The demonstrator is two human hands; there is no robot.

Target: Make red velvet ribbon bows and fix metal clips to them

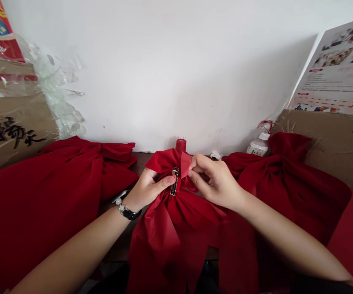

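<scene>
A large red fabric bow [161, 228] is in front of me, its tails hanging over the table's front edge. At its gathered centre lies a metal hair clip [174, 183], upright along the bow's middle. My left hand [152, 185] grips the bow from the left, its thumb pressed near the clip and its other fingers hidden behind the cloth. With thumb and forefinger together, my right hand [213, 177] pinches the edge of a short red fabric strip [186, 164] just right of the clip. A bracelet and a black band circle my left wrist.
More red bows lie at left [99, 163] and right [282, 167]. Behind stands a red thread spool [181, 145] with pins or needles in its top. A white-capped bottle [258, 145] is by the wall. Cardboard boxes [14, 118] flank both sides.
</scene>
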